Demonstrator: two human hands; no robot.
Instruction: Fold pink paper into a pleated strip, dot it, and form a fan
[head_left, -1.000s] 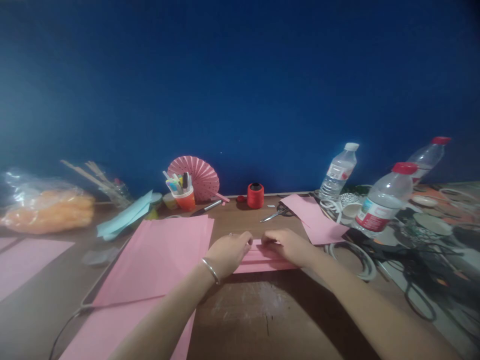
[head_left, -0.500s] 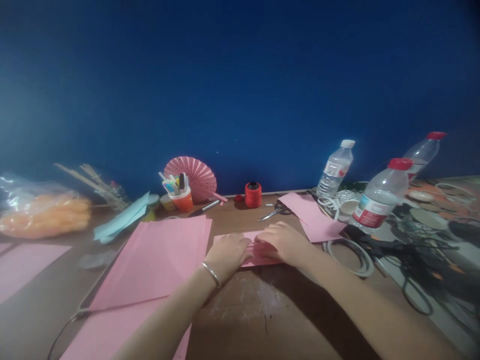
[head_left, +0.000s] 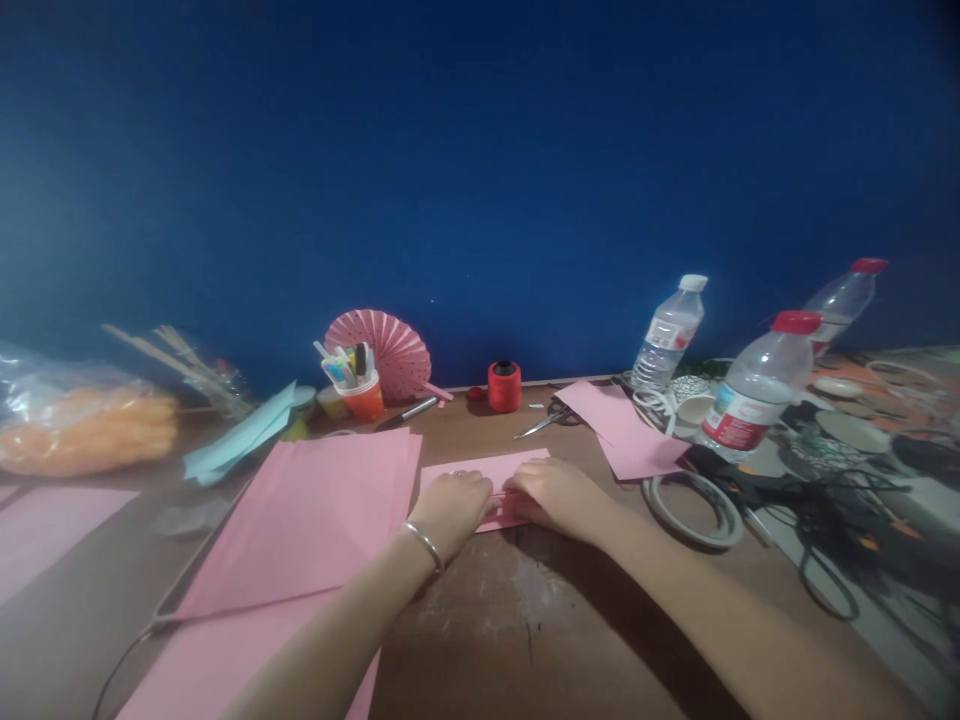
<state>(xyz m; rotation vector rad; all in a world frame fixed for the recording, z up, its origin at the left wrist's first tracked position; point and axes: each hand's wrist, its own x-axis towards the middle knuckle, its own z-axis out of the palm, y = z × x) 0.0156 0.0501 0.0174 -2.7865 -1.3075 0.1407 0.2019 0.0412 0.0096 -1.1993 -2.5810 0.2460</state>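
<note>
A small sheet of pink paper (head_left: 517, 464) lies on the wooden table before me, with creases along its near part. My left hand (head_left: 454, 508), a silver bangle on its wrist, rests on the left side of the sheet, fingers curled on the paper. From the other side my right hand (head_left: 553, 492) bends its fingers over the paper's right part. Both sets of fingertips come close together near the middle, where they grip a fold. The hands cover much of the sheet's near edge.
Larger pink sheets (head_left: 300, 520) lie to the left. Behind are a cup of pens (head_left: 363, 400), a pleated pink fan (head_left: 390, 350), a red thread spool (head_left: 504, 388) and scissors (head_left: 541, 422). At right are pink paper pieces (head_left: 634, 445), bottles (head_left: 757, 385) and a cable coil (head_left: 694, 512).
My right hand has moved lower and closer to me, so more of the paper's far edge shows. The left hand has shifted slightly left. The whole view has moved a little.
</note>
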